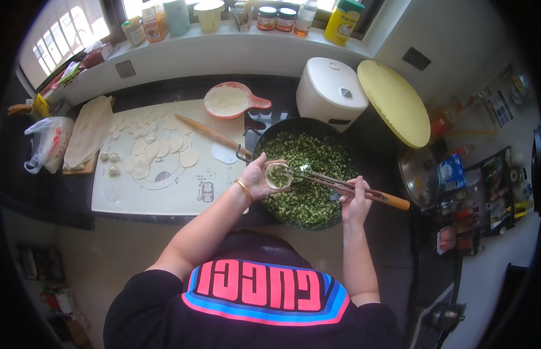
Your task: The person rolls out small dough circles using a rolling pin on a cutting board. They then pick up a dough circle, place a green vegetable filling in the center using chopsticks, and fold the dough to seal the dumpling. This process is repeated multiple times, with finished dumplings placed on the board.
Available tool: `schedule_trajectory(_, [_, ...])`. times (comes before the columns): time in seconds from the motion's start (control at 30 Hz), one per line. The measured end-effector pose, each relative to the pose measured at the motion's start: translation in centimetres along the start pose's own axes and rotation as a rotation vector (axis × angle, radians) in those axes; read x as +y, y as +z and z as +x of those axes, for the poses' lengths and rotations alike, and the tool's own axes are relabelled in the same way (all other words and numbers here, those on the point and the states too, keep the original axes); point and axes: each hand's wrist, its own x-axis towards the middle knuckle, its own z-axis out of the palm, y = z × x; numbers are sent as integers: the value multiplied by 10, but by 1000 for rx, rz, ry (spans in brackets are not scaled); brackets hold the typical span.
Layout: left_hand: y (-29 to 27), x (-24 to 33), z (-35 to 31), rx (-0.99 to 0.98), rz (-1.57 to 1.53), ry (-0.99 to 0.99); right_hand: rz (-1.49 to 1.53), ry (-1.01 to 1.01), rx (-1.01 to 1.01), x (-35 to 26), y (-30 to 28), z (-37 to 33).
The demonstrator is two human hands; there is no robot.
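Note:
My left hand (257, 179), a gold bangle on its wrist, cups a round dumpling wrapper (278, 185) over the near left part of the wok. Green chopped filling (277, 174) lies on the wrapper. My right hand (356, 200) is closed around chopsticks (328, 182), their tips reaching the filling by the wrapper. Below both hands, the dark wok (264, 131) holds a heap of chopped green filling (317, 148). A wooden handle (392, 201) sticks out past my right hand over the wok's right side; whether my fingers touch it I cannot tell.
On the left, a pale mat (116, 195) carries flat wrappers (188, 157), dough pieces, several dumplings (114, 170) and a rolling pin (206, 131). Behind are a red bowl of flour (226, 102), a white rice cooker (334, 90) and a yellow round lid (395, 104). Jars line the windowsill.

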Motion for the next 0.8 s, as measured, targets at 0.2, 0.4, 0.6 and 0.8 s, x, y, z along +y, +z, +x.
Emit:
schedule_trajectory(0.2, [-4, 1, 4, 17, -22, -38, -28, -21, -24, 9, 6, 0])
schedule_trajectory(0.4, [2, 1, -2, 59, -12, -43, -26, -70, -80, 1, 12, -4])
schedule_trajectory(0.6, [2, 2, -5, 26, -8, -41, 80, 0, 66, -2, -2, 6])
schedule_trajectory(0.8, [-1, 1, -2, -28, 22, -75, 53, -24, 152, 14, -4, 8])
